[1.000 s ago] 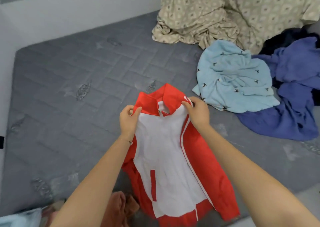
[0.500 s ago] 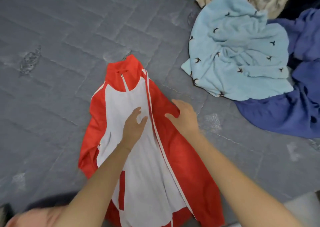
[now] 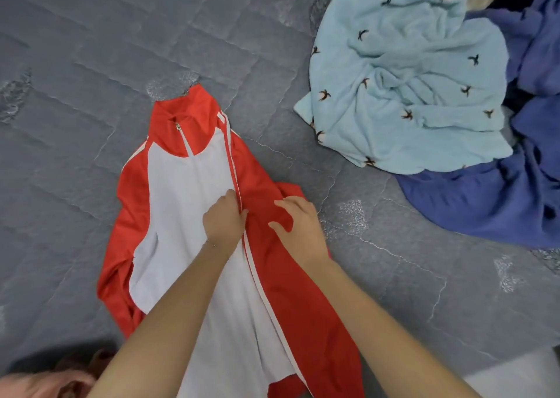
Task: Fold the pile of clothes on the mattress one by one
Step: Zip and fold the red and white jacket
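Mattress (image 3: 91, 49): grey, quilted, under the jacket; bare quilting left of it and beyond its collar.
Jacket (image 3: 181, 215): red and white, flat, collar away from you.
Blue garment (image 3: 500, 200): heaped well right of the jacket.
Light blue bird-print garment (image 3: 409, 94): crumpled right of the jacket's collar, edges apart.
Your right hand (image 3: 300, 224): fingers spread, resting on the jacket's red sleeve.
Your left hand (image 3: 222, 221): on the jacket's stripe, fingers bent; pinching or pressing, unclear.
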Tool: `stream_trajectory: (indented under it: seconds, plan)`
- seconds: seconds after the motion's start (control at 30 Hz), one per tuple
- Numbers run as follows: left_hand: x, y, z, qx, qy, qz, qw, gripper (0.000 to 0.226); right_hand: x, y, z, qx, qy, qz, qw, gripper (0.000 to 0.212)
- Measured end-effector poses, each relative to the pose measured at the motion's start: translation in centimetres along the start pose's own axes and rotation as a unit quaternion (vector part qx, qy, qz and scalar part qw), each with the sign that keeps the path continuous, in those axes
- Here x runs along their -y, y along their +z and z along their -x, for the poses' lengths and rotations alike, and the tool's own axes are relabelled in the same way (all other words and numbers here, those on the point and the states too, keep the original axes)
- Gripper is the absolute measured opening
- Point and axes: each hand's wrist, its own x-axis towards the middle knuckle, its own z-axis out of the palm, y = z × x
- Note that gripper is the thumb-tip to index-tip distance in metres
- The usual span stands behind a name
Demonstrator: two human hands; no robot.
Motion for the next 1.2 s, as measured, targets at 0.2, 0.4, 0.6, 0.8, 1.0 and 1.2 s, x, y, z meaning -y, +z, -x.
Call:
stream_trajectory:
  seconds: [0.2, 0.4, 0.6, 0.8, 1.0, 1.2]
  plan:
    - [1.5, 0.0, 0.1, -0.036, -0.095, 0.209, 0.973, 0.012, -0.3, 0.9, 0.2, 0.038, 0.005, -0.009, 0.999, 0.038]
    - [3.1, -0.3, 1.8, -0.084, 0.018, 0.119, 0.989, 0.022, -0.6, 3.7, 2.0, 0.072, 0.033, 0.024, 0.997, 0.055]
    - [1.5, -2.5, 1.4, -0.042, 0.017, 0.310, 0.950, 0.025, 0.5, 5.0, 2.4, 0.095, 0.075, 0.040, 0.992, 0.081]
    - [-4.1, -4.0, 0.4, 0.025, 0.014, 0.516, 0.856, 0.026, 1.1, 1.8, 0.1, -0.011, 0.109, -0.034, 0.993, 0.041]
    - [-11.6, -4.8, -2.5, 0.051, -0.048, 0.623, 0.779, 0.017, -1.7, -7.0, -4.2, -0.053, 0.124, -0.054, 0.989, 0.040]
    - [-17.8, -4.5, -5.4, 0.043, -0.092, 0.672, 0.733, 0.018, -4.9, -13.9, -7.3, -0.099, 0.135, -0.021, 0.986, 0.045]
